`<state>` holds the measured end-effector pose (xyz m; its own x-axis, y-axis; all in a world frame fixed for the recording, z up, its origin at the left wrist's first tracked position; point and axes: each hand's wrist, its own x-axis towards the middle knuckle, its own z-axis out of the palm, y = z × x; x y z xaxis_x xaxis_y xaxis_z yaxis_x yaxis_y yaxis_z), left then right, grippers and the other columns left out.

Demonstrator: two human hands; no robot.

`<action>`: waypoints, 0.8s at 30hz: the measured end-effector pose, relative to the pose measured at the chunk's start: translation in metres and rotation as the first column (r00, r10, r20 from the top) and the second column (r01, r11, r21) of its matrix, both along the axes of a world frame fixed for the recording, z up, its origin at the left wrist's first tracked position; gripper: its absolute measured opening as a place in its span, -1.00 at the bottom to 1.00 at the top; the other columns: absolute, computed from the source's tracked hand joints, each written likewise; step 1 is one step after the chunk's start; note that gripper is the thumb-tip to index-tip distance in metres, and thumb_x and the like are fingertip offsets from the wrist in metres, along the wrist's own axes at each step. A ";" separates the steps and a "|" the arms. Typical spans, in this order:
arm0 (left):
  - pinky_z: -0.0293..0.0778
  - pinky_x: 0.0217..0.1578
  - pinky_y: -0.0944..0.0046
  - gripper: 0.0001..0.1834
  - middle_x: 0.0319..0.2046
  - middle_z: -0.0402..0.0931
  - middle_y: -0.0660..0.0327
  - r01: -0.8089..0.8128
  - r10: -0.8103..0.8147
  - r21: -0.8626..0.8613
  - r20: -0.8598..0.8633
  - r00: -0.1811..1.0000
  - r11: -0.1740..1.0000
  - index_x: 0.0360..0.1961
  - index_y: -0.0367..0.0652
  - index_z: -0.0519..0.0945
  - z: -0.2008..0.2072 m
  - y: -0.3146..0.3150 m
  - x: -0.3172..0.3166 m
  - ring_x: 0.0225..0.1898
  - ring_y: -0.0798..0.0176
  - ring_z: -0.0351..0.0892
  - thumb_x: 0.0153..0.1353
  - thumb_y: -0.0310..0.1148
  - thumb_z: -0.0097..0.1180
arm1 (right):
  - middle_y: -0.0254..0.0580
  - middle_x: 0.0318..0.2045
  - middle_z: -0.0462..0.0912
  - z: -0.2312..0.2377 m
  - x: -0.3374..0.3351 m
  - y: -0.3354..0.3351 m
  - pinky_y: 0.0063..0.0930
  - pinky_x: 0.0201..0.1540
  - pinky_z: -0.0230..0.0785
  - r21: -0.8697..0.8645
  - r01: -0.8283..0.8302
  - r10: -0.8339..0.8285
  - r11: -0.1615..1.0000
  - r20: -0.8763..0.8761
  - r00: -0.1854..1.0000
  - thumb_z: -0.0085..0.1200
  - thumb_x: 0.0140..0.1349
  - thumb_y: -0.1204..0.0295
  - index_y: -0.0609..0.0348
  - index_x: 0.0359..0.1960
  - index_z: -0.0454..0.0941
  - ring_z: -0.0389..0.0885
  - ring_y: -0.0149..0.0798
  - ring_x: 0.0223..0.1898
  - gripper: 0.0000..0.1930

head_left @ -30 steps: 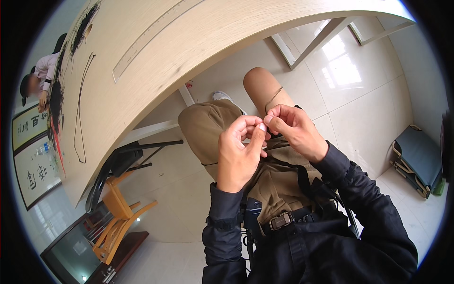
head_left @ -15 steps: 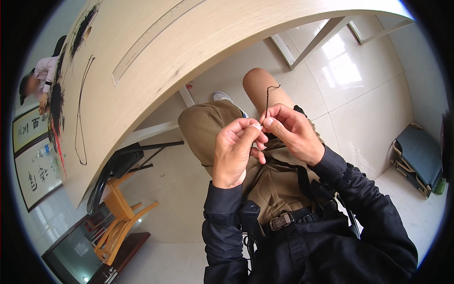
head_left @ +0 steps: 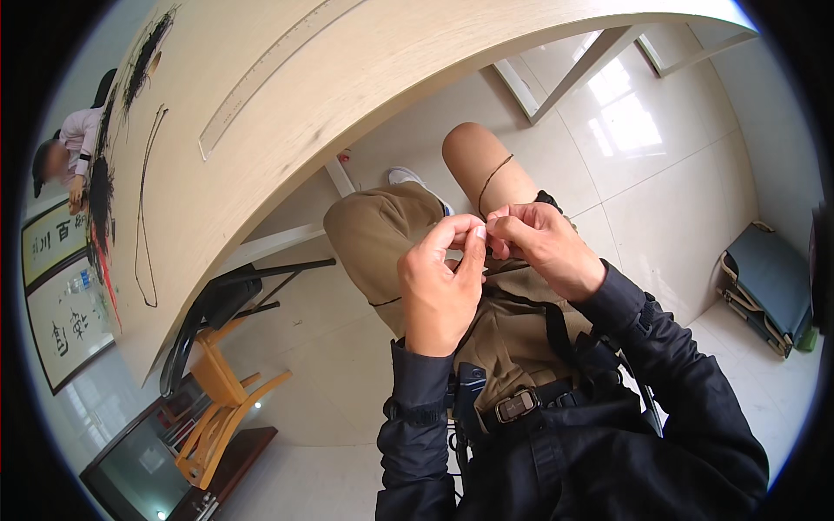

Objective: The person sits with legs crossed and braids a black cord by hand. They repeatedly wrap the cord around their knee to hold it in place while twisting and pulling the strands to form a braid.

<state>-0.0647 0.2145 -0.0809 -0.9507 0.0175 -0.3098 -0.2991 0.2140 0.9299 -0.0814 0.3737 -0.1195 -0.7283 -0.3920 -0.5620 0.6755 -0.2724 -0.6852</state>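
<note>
Over my lap, my left hand and my right hand meet fingertip to fingertip. Both are closed in a pinch on a thin dark braided cord. One end of it rises from between the fingers and curves across my bare knee. A short dark strand shows to the left of my left hand; whether it belongs to the same cord I cannot tell. Fingers hide the stretch of cord being pinched.
Ahead stands a pale wooden table with a curved edge. It bears a clear ruler, a looped dark cord and black strands. A person sits beyond. A wooden chair and folded blue-grey bed flank me.
The cord's upper end, upright before, now leans right over my knee. My fingertips have drawn together, my left hand has turned, and a strand has appeared at its left.
</note>
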 end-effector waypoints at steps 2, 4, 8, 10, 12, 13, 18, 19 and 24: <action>0.60 -0.52 0.42 -0.86 -0.36 0.64 0.19 0.024 -0.025 -0.032 -0.016 1.000 0.999 -0.16 -0.37 0.62 -0.002 -0.001 0.001 -0.38 0.46 0.59 0.40 -0.48 0.12 | -0.45 -0.49 0.53 -0.002 0.000 0.000 -0.66 -0.35 0.26 0.004 -0.007 0.007 1.000 0.001 1.000 0.09 0.40 0.31 0.24 -0.31 0.55 0.39 -0.60 -0.45 -0.77; 0.60 -0.52 0.42 -0.86 -0.35 0.63 0.19 0.035 -0.036 -0.046 -0.026 0.999 0.998 -0.17 -0.38 0.61 -0.004 -0.001 0.002 -0.38 0.46 0.59 0.40 -0.48 0.12 | -0.46 -0.48 0.53 -0.003 0.001 -0.002 -0.66 -0.36 0.25 0.022 0.000 0.001 1.000 -0.030 1.000 0.08 0.40 0.31 0.25 -0.32 0.54 0.38 -0.61 -0.44 -0.77; 0.55 -0.56 0.40 -0.86 -0.44 0.67 0.19 -0.097 0.095 0.063 0.037 0.995 0.993 -0.21 -0.35 0.61 -0.004 0.004 0.003 -0.46 0.48 0.59 0.39 -0.45 0.14 | -0.48 -0.48 0.50 -0.005 0.008 -0.007 -0.66 -0.38 0.24 0.083 0.030 -0.018 0.996 -0.148 0.989 0.05 0.41 0.35 0.25 -0.32 0.51 0.34 -0.65 -0.42 -0.79; 0.55 -0.59 0.38 -0.84 -0.43 0.64 0.22 -0.154 0.147 0.108 0.071 0.987 0.982 -0.20 -0.36 0.59 -0.007 0.005 0.003 -0.42 0.50 0.58 0.40 -0.43 0.13 | -0.48 -0.47 0.49 -0.007 0.012 -0.009 -0.66 -0.39 0.24 0.110 0.050 -0.027 0.993 -0.206 0.978 0.03 0.41 0.38 0.25 -0.33 0.50 0.33 -0.66 -0.42 -0.81; 0.54 -0.54 0.38 -0.82 -0.42 0.60 0.23 -0.171 0.145 0.178 0.149 0.978 0.969 -0.19 -0.37 0.56 -0.008 0.004 0.003 -0.40 0.50 0.56 0.41 -0.42 0.12 | -0.48 -0.47 0.48 -0.007 0.014 -0.012 -0.66 -0.40 0.24 0.130 0.084 -0.046 0.988 -0.270 0.962 0.01 0.40 0.40 0.26 -0.32 0.48 0.32 -0.66 -0.41 -0.82; 0.54 -0.52 0.38 -0.81 -0.41 0.58 0.24 -0.180 0.141 0.212 0.188 0.972 0.961 -0.19 -0.38 0.55 -0.008 0.004 0.003 -0.38 0.50 0.56 0.42 -0.41 0.12 | -0.47 -0.47 0.48 -0.009 0.015 -0.011 -0.66 -0.39 0.24 0.164 0.082 -0.032 0.983 -0.290 0.957 0.00 0.40 0.41 0.26 -0.32 0.47 0.33 -0.65 -0.41 -0.83; 0.49 -0.34 0.41 -0.82 -0.42 0.57 0.23 -0.118 0.114 0.164 0.037 0.993 0.979 -0.19 -0.36 0.50 -0.021 0.011 0.006 -0.40 0.47 0.55 0.47 -0.41 0.03 | -0.46 -0.45 0.50 -0.014 0.014 -0.013 -0.66 -0.32 0.27 0.085 0.120 -0.091 0.989 -0.285 0.954 0.01 0.41 0.37 0.25 -0.30 0.48 0.37 -0.61 -0.38 -0.81; 0.47 -0.32 0.41 -0.82 -0.42 0.57 0.23 -0.111 0.112 0.169 0.003 0.994 0.979 -0.19 -0.36 0.49 -0.023 0.012 0.006 -0.40 0.47 0.55 0.48 -0.41 0.01 | -0.46 -0.45 0.50 -0.014 0.013 -0.012 -0.65 -0.31 0.27 0.080 0.103 -0.080 0.991 -0.255 0.964 0.02 0.41 0.36 0.25 -0.29 0.48 0.38 -0.61 -0.37 -0.80; 0.46 -0.35 0.40 -0.83 -0.44 0.57 0.21 -0.108 0.112 0.138 -0.025 0.993 0.985 -0.18 -0.34 0.47 -0.024 0.013 0.007 -0.43 0.46 0.54 0.50 -0.42 -0.03 | -0.48 -0.44 0.50 -0.010 0.009 -0.008 -0.65 -0.31 0.27 0.055 0.030 -0.019 0.998 -0.179 0.984 0.05 0.44 0.29 0.23 -0.25 0.50 0.37 -0.61 -0.37 -0.77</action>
<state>-0.0577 0.2273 -0.1052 -0.9587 -0.0480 -0.2803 -0.2827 0.0521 0.9578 -0.0721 0.3656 -0.1294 -0.8277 -0.3435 -0.4437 0.5349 -0.2439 -0.8090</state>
